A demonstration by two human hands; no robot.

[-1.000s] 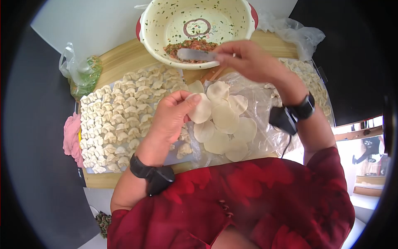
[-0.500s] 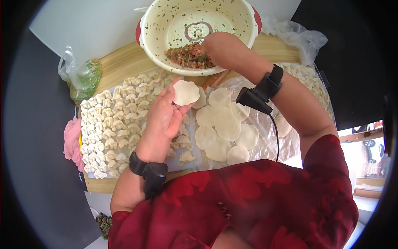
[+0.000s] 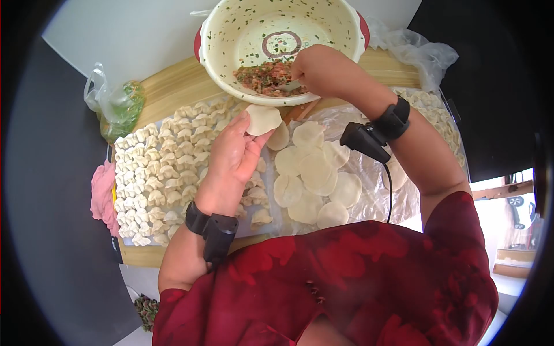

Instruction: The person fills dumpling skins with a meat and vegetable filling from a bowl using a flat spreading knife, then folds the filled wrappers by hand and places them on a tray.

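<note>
My left hand [image 3: 236,151] holds a round dough wrapper [image 3: 264,119] on its fingers, with the thumb at its edge, just below the large cream bowl [image 3: 228,81]. Inside the bowl, my right hand [image 3: 318,70] is closed around a utensil [image 3: 292,86], whose tip sits in the minced filling [image 3: 265,77]. Several flat wrappers [image 3: 316,167] lie overlapping on plastic film in the middle. To the left, rows of folded dumplings [image 3: 167,158] cover a tray.
More dumplings [image 3: 430,109] lie at the right. A clear plastic bag [image 3: 418,52] is at the back right. A green-filled bag [image 3: 122,109] and a pink cloth [image 3: 104,193] are at the left edge. A black cable hangs from the right wrist device.
My left hand with the wrapper has moved slightly up towards the bowl. My right hand has shifted a little to the right, and the utensil has moved right through the filling.
</note>
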